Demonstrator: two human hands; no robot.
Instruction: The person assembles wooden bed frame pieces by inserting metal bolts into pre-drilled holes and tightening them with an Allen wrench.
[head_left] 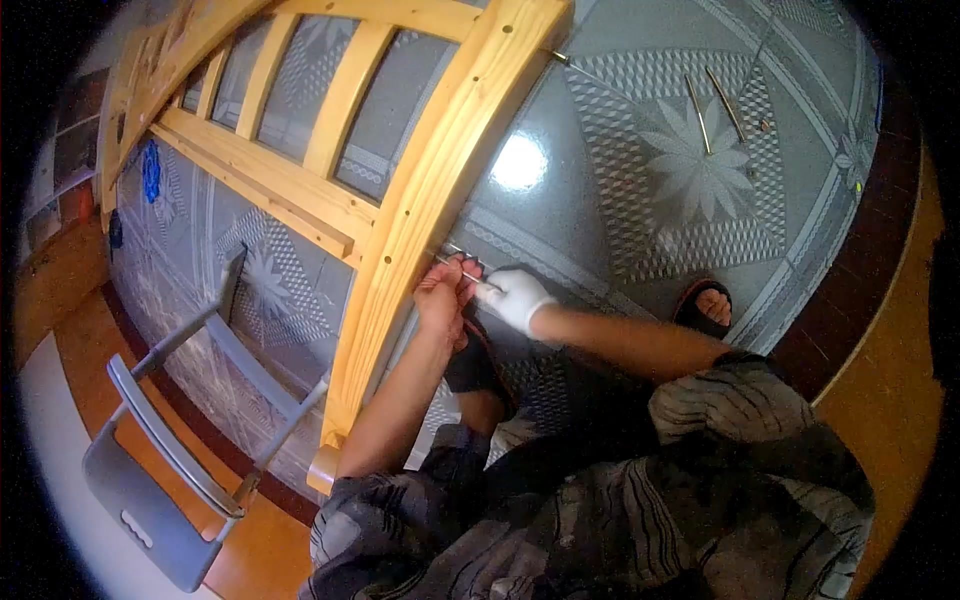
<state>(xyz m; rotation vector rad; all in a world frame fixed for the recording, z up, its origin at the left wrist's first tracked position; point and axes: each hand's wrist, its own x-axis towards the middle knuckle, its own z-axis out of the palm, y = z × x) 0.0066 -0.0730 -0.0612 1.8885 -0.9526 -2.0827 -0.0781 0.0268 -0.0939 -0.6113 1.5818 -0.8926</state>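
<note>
A pale wooden frame (425, 170) with slats stands on the floor, dark holes along its thick side rail. Beside that rail, the bare fingers of my left hand (442, 292) are closed around a thin metal rod (462, 272) that runs close to the wood. My right hand (515, 300), in a white glove, pinches the rod's nearer end; whether it is a tool or a bolt I cannot tell. Farther up the same rail, a metal bolt (560, 58) sticks out of its side.
Two long metal bolts (698, 115) lie on the patterned grey floor (620, 270) at the upper right. A grey folding chair (150, 500) is at the lower left. Something blue (152, 172) hangs or lies beyond the frame. My sandalled foot (708, 306) is at the right.
</note>
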